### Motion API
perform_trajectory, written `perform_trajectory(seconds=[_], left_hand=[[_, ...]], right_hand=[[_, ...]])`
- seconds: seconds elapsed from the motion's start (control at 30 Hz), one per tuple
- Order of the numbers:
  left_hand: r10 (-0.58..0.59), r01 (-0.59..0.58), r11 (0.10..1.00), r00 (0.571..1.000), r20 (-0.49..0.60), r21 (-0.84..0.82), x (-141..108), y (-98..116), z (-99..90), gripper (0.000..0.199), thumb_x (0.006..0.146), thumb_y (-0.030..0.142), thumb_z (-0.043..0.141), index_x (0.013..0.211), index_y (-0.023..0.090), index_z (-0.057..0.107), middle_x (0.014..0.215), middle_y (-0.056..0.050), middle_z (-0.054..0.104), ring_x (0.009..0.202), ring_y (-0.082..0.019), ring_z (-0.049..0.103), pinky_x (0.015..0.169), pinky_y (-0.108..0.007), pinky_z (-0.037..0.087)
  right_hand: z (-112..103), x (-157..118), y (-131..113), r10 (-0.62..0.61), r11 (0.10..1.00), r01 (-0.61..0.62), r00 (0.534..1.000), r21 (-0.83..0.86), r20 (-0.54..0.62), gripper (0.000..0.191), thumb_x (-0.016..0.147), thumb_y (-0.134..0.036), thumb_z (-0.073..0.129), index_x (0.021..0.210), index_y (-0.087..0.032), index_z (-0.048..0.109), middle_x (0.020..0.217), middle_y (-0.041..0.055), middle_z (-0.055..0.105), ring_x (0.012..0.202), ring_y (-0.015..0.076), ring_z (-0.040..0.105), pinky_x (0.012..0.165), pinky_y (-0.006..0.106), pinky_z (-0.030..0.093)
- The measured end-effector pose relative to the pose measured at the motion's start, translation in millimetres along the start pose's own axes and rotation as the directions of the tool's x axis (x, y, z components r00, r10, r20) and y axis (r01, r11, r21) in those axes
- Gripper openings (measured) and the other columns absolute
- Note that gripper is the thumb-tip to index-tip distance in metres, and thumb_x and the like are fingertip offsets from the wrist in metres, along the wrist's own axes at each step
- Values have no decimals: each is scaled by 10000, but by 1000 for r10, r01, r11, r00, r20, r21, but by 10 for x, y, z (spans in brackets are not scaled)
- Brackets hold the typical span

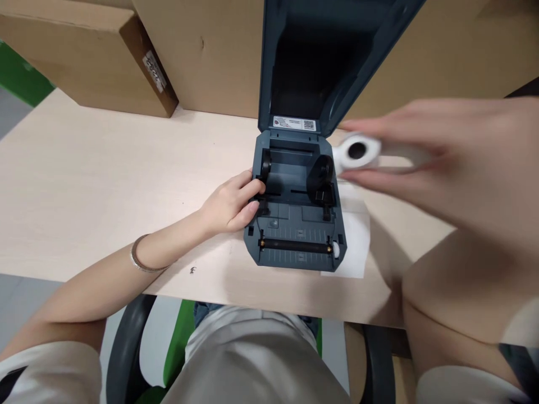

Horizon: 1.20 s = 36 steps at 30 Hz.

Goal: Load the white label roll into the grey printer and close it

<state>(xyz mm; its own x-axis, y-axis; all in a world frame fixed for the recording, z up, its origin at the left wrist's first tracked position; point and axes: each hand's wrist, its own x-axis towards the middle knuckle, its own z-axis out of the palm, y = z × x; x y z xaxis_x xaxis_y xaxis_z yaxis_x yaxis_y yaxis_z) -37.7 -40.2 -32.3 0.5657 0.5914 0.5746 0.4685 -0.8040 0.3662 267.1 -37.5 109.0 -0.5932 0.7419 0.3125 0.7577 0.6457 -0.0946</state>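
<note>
Mid-frame, my left hand (229,205) is grasping the open printer (278,210) by its left edge, likely steadying it; just right of it, my right hand (467,157) is pinching the white roll (346,152) between fingers, leaving its dark hole (357,150) showing.

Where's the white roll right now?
In the head view, the white roll is pinched in the right hand, just right of the open printer.
</note>
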Motion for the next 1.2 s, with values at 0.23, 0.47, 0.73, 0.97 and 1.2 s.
perform_trajectory(seconds=[0.23, 0.47, 0.73, 0.97, 1.2], left_hand=[[-18, 18, 1000, 1000, 21, 4, 0, 7, 0, 502, 1073, 537, 220, 1033, 193, 584, 894, -47, 519, 748, -204, 531, 679, -337, 501], [-2, 2, 1000, 1000, 11, 7, 14, 22, -2, 465, 1077, 508, 239, 1028, 191, 576, 880, -45, 513, 741, -201, 535, 670, -331, 503], [39, -39, 999, 999, -3, 9, 18, 16, -10, 438, 1085, 470, 243, 1027, 181, 567, 880, -44, 502, 747, -196, 531, 672, -320, 498], [29, -29, 999, 1000, 1, 27, 21, 13, -2, 462, 1085, 490, 225, 1032, 184, 567, 877, -41, 494, 741, -197, 535, 669, -322, 506], [4, -4, 1000, 1000, 2, 23, 14, 30, 1, 484, 1074, 507, 227, 1046, 186, 588, 870, -48, 516, 720, -201, 515, 646, -330, 492]], right_hand=[[675, 368, -376, -106, 994, 110, 961, 1, 254, 347, 945, -205, 631, 1279, -145, 703, 1194, 110, 715, 1126, 301, 681, 925, 412, 554], [632, 363, -262, -51, 988, 3, 950, 153, 309, 680, 885, -209, 664, 1545, -182, 507, 1361, 95, 674, 1229, 320, 663, 1011, 454, 557], [432, 219, -42, -62, 966, 5, 975, 258, 211, 921, 824, -214, 633, 1673, -266, 280, 1425, 62, 631, 1094, 255, 689, 907, 357, 566], [403, 267, -246, -85, 996, 65, 934, 68, 348, 115, 876, -306, 632, 917, -198, 637, 883, 30, 679, 799, 199, 622, 632, 287, 349], [369, 26, -671, -220, 974, 227, 945, 0, 241, 102, 841, -129, 608, 916, -176, 558, 744, 18, 600, 648, 176, 567, 572, 284, 331]])
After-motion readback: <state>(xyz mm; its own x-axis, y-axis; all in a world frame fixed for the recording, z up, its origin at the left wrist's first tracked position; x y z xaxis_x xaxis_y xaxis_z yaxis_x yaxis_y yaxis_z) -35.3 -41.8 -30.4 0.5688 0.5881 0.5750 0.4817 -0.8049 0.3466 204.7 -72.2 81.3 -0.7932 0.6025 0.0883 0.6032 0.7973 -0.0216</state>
